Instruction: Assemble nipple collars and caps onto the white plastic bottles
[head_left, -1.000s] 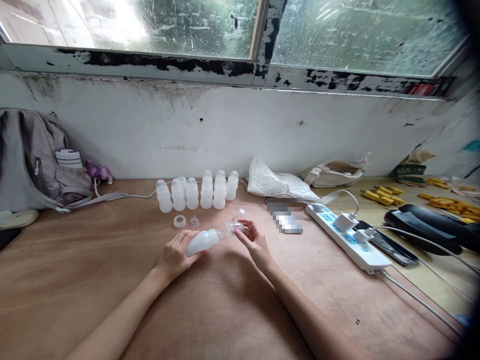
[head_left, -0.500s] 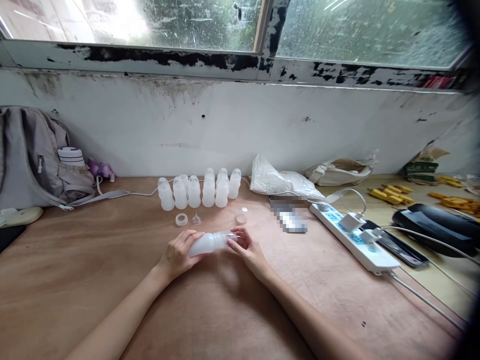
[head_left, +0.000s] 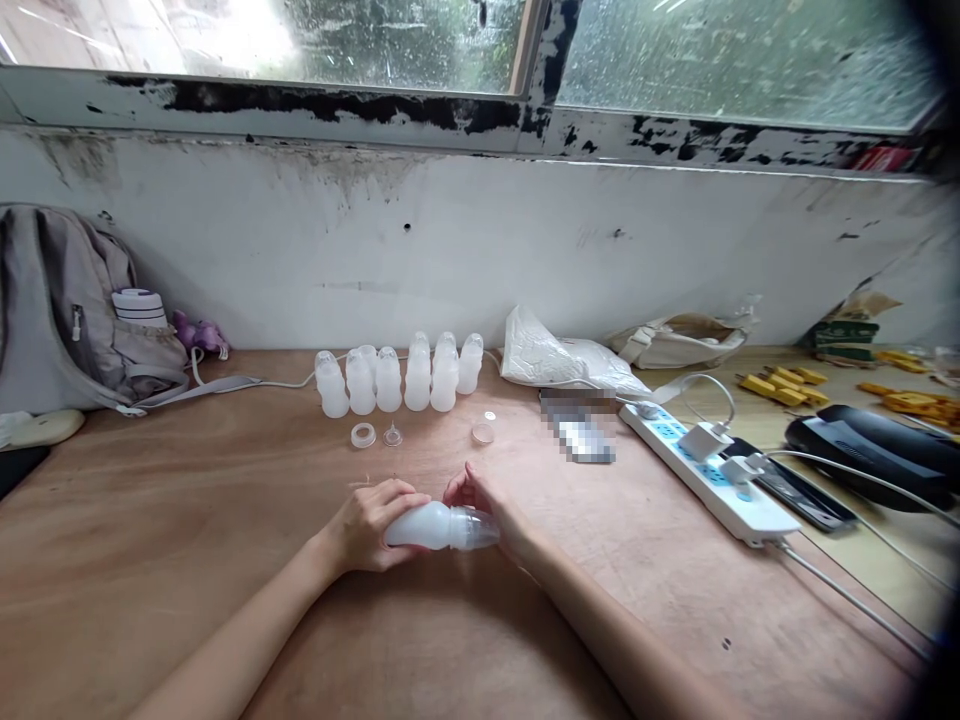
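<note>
A frosted baby bottle [head_left: 420, 527] lies sideways above the table, its clear cap [head_left: 474, 529] pointing right. My left hand [head_left: 379, 522] is closed around the bottle's body, thumb below and fingers on top. Against the cap's tip rests the palm side of my right hand [head_left: 499, 515]; its fingers are loosely bent and apart, not wrapped round the cap. Beyond the hands lie a whitish ring [head_left: 363, 435], a clear nipple [head_left: 392, 434], a round clear lid-like piece [head_left: 483, 433] and a small white disc [head_left: 490, 415].
Several capped baby bottles [head_left: 388, 380] stand in a row near the wall. To their right are a white plastic bag [head_left: 555, 360], a pixelated object [head_left: 581, 425] and a power strip [head_left: 705, 475] with plugs and cables. A grey backpack [head_left: 67, 310] stands at the left.
The bottle has come slightly nearer and to the right with my left hand. My right hand's fingers have left the cap, and its palm now meets the tip.
</note>
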